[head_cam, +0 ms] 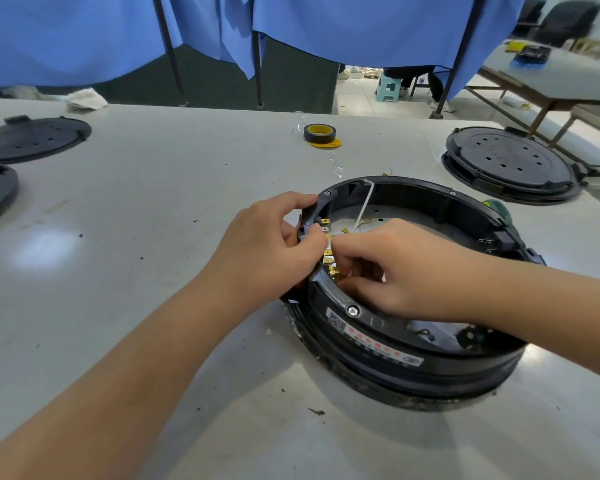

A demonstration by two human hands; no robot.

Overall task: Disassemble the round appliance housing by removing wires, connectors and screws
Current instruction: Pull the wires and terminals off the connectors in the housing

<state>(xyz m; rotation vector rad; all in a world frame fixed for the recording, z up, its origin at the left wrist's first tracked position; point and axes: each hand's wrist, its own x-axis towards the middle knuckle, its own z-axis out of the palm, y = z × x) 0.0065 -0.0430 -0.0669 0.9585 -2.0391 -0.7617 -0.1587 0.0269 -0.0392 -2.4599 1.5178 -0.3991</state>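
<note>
A pale grey bench (153, 188), smooth, scuffed and speckled with dark crumbs, carried everything. Beyond its far edge hung blue cloth curtains (84, 32) on dark poles, and through a gap showed a tiled floor with a small pale green stool (390, 89).

The round appliance housing (409, 362) sat on the bench near its front, right of centre: a black plastic ring, open on top, with a dull metal floor inside, a silver screw (352, 310) in its near rim and a white label with red dots (374, 344) on its wall. A thin white wire (365, 206) ran from the far rim down into it. A row of brass spade terminals (329, 258) lined its left inner rim.

Beyond the housing lay a roll of black tape with a yellow core (320, 133). To its far right sat a second black round housing (510, 164) with a perforated cover; far to its left lay flat black round covers (32, 136).

The left hand (267, 244) gripped the housing's left rim, fingers curled over it. The right hand (406, 271) reached inside, fingertips pinched together at the terminals; what exactly they held could not be told.
</note>
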